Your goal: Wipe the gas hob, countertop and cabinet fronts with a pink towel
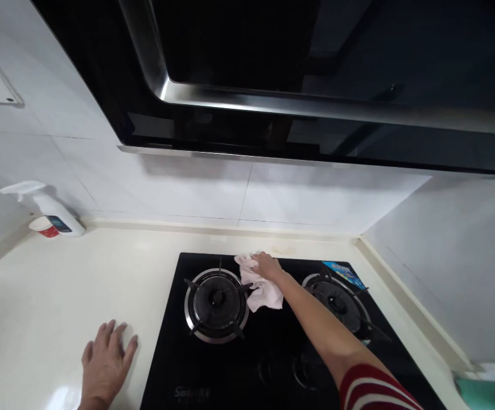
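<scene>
My right hand is closed on a pale pink cloth and presses it to the back of the black glass gas stove, between the two burners. Part of the cloth hangs loose toward the front and touches the left burner's pan support. Under my right forearm lies the right burner, partly covered. My left hand rests on the cream countertop left of the stove, fingers spread and holding nothing.
Low over the stove juts a black range hood. A white spray bottle leans in the back left corner beside a red and white cup. Tiled walls close off the back and right. Something green shows at bottom right.
</scene>
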Motion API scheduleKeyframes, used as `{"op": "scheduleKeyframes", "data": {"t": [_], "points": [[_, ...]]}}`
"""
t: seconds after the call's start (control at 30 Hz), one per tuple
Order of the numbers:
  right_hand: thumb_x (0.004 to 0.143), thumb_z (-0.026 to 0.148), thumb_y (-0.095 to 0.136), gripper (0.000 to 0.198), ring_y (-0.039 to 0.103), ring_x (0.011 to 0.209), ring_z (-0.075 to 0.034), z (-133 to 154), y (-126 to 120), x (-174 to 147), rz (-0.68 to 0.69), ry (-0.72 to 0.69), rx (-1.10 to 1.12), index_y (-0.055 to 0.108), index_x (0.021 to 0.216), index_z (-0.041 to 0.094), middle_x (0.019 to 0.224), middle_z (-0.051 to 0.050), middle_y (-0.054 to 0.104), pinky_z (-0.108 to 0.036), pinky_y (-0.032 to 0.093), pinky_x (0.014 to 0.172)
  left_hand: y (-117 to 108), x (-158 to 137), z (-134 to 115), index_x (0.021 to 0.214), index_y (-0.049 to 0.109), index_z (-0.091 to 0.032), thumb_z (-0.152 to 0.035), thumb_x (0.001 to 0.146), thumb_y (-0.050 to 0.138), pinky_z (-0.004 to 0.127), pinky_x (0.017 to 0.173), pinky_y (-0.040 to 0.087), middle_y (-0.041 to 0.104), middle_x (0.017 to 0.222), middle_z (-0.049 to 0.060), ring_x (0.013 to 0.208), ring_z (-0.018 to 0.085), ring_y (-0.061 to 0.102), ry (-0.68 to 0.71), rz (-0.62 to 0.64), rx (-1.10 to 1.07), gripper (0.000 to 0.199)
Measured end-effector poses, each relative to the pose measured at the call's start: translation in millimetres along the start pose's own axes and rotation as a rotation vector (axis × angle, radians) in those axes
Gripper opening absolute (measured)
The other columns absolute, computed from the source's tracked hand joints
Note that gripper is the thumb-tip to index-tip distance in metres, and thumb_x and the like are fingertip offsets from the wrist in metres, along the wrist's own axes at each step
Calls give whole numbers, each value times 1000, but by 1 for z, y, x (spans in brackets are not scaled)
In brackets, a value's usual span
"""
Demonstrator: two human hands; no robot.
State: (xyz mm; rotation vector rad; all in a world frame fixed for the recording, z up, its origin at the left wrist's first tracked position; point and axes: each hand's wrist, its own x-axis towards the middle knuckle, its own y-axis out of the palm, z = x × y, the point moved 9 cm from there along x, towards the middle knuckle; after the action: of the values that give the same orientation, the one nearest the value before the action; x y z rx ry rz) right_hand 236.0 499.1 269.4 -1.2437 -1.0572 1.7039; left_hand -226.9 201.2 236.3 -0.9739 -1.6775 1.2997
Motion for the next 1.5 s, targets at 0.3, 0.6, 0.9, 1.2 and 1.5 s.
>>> {"op": "scheduleKeyframes", "data": {"t": [0.3,0.6,0.9,1.2,1.5], "points": [[98,48,60,45,62,112,-23,-123,-32,-45,-108,387,-130,59,132,19,131,-10,62,-46,54,96,-5,2,-5,132,62,-16,-52,97,32,58,121,25,49,155,18,152,34,32,-2,-16,2,58],[98,39,47,50,49,125,-34,13,25,-80,-139,4,-145,52,142,15,138,-20,54,-48,36,105,-14,0,-14,133,61,-14,-50,99,33,56,120,27,48,155,19,151,34,32,15,-21,32,56],[93,42,55,47,45,133,-32,40,59,-172,-84,-219,-60,60,135,19,137,-14,58,-50,17,123,-15,2,-17,133,60,-12,-48,99,34,56,121,26,48,154,21,151,35,33,16,-10,39,56],[85,32,67,36,51,129,-30,113,88,-212,60,-486,-53,73,118,18,130,-14,63,-50,11,128,-15,2,-17,135,59,-14,-49,100,34,55,121,25,48,155,20,152,33,31,12,5,48,56],[89,33,67,46,31,146,-34,15,52,-164,-57,-148,-17,63,134,33,156,-9,47,-63,24,116,-15,5,-16,134,60,-14,-50,100,34,55,121,26,47,154,20,151,33,31,8,4,43,56]]}}
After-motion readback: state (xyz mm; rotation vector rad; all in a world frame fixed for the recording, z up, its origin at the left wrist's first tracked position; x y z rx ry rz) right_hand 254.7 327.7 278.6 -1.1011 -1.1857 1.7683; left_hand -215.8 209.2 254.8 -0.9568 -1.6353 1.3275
